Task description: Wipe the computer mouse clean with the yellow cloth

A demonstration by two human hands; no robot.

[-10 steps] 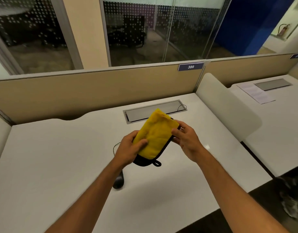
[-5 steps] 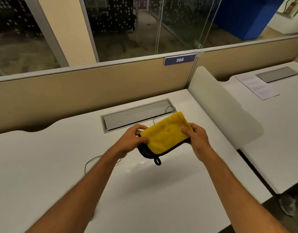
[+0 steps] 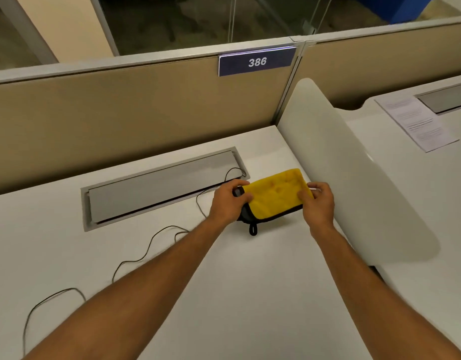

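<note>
Both hands have dropped from mid-air to the far right part of the desk [image 3: 250, 294] since the earlier frames, cloth now flatter and near the desktop; camera view has tilted down and closer. Left hand [image 3: 228, 203] pinches the left end of the yellow cloth [image 3: 275, 197], fingers curled shut over its edge. Right hand [image 3: 318, 203] grips the right end, thumb on top, fingers closed on the fabric. Cloth is stretched between the two hands, yellow side up, with black trim along the near edge and a small black loop [image 3: 253, 229] hanging down at the near left corner. Something dark shows under the left fingers at the cloth's left end, possibly the computer mouse [image 3: 237, 191]; mostly hidden, cannot tell for sure. Thin black cable [image 3: 148, 245] runs from that spot, loops across the desk to the left and toward the near edge. Grey cable tray lid [image 3: 159, 185] sits just left of the hands. Beige partition [image 3: 133, 113] behind carries a blue tag reading 386 [image 3: 256, 62]. White curved divider [image 3: 349, 172] stands just right of the right hand. Neighbouring desk holds a printed sheet [image 3: 416, 123].
</note>
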